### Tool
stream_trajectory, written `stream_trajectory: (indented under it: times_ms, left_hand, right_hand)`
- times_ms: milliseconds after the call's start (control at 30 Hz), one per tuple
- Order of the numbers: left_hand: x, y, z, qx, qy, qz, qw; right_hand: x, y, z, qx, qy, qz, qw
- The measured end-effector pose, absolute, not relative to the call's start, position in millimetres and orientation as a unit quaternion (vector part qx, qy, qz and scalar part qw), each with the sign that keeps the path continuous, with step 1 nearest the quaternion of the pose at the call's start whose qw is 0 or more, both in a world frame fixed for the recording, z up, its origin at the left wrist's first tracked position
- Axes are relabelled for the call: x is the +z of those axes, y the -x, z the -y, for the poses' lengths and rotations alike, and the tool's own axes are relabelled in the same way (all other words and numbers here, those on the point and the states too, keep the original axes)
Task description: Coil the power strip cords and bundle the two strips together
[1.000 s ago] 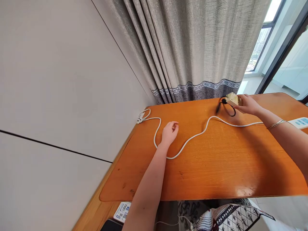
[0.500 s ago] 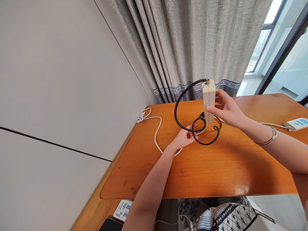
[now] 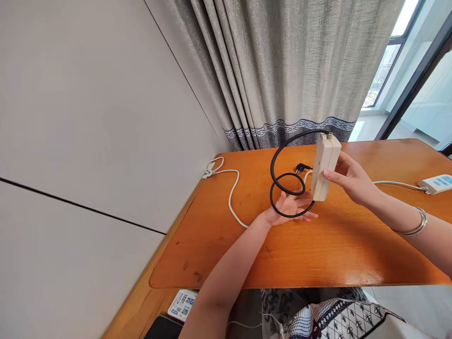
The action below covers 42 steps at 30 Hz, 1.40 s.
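Note:
My right hand grips a cream power strip and holds it upright above the orange table. A thick black cord curls from the strip's top end in loops, and its black plug hangs just behind them. My left hand lies palm up under the loops with its fingers spread, touching the black cord.
A white cable snakes across the table from the back left corner to a white power strip at the right edge. A grey curtain hangs behind the table. A wall runs along the left. Patterned fabric lies below the front edge.
My right hand has brought the cream strip from the far right toward the middle and raised it upright. My left hand has moved right and turned palm up under the black cord.

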<state>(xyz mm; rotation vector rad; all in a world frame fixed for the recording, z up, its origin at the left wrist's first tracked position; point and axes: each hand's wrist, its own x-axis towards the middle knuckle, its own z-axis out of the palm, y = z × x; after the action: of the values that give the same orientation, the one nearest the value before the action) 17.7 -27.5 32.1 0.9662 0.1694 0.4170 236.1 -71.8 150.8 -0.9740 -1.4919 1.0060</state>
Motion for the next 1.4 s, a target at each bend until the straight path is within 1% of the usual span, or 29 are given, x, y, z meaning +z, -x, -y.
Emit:
stream_trajectory:
  times_ms: [133, 300, 467, 633, 800, 867, 933, 967, 1067, 1133, 1233, 1367, 1400]
  left_hand:
    - [38, -26, 38, 0.274, -0.369, -0.077, 0.885]
    - [49, -31, 44, 0.336, -0.386, -0.107, 0.853]
    - [54, -29, 41, 0.406, -0.445, -0.167, 0.781]
    - [61, -13, 27, 0.515, -0.438, -0.217, 0.704]
    - [65, 22, -6, 0.637, -0.439, -0.270, 0.574]
    - [63, 37, -20, 0.671, -0.448, -0.307, 0.505]
    - [60, 50, -31, 0.698, -0.460, -0.353, 0.420]
    - [58, 56, -36, 0.710, -0.464, -0.374, 0.375]
    - [54, 72, -45, 0.745, -0.457, -0.418, 0.251]
    - [52, 82, -49, 0.767, -0.434, -0.432, 0.192]
    - [50, 93, -54, 0.788, -0.405, -0.436, 0.157]
    - [45, 98, -60, 0.803, -0.349, -0.451, 0.172]
    - [44, 99, -61, 0.799, -0.333, -0.467, 0.180]
  right_hand:
    - [138, -246, 86, 0.430, 0.413, 0.607, 0.526]
    - [129, -258, 106, 0.387, 0.434, 0.605, 0.544]
    - [125, -269, 124, 0.347, 0.460, 0.624, 0.527]
    - [119, -275, 143, 0.319, 0.446, 0.681, 0.485]
    - [115, -292, 154, 0.197, 0.460, 0.756, 0.422]
    - [113, -309, 153, 0.132, 0.493, 0.766, 0.392]
    - [108, -332, 152, 0.068, 0.548, 0.763, 0.335]
    - [106, -345, 151, 0.034, 0.583, 0.756, 0.296]
    - [96, -390, 154, -0.042, 0.695, 0.704, 0.138]
    - [87, -423, 159, -0.068, 0.736, 0.670, 0.072]
    - [74, -473, 168, -0.059, 0.779, 0.624, 0.025]
    - [63, -531, 178, -0.032, 0.824, 0.564, -0.034]
    - [62, -543, 179, -0.042, 0.828, 0.557, -0.044]
